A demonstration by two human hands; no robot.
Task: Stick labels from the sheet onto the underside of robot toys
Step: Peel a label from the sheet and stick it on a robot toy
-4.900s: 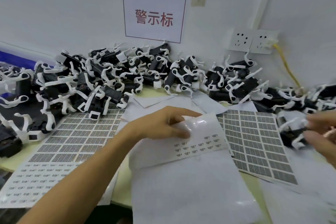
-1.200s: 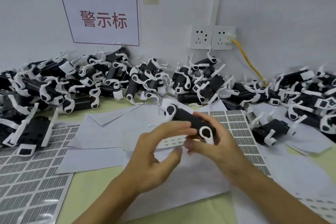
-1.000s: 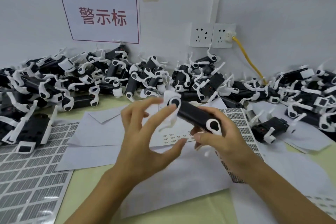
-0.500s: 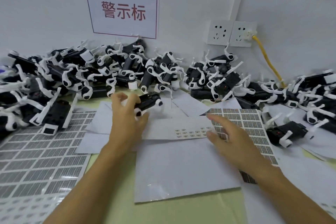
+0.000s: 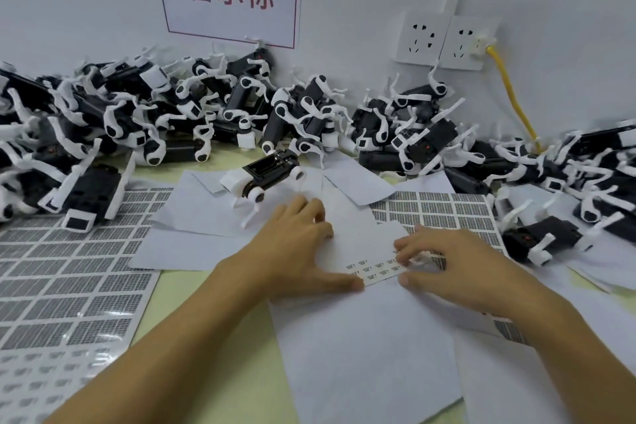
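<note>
Head cam, fwd-down, close over table (image 5: pixel 213 330)

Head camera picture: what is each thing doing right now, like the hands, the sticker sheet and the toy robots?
Left hand: open, fingers flat, pressing the sheet down.
Right hand: fingertips picking at a label.
White sheet of small printed labels: flat, mostly used up, few labels left.
Black-and-white toy robot on the paper: lying loose, underside up, untouched.
Heap of black-and-white toy robots: piled along the wall.
Yellow cable: plugged into the socket.

Both hands (image 5: pixel 299 251) (image 5: pixel 457 265) flat on the label sheet (image 5: pixel 358 248), robot toy (image 5: pixel 266 175) just beyond.
</note>
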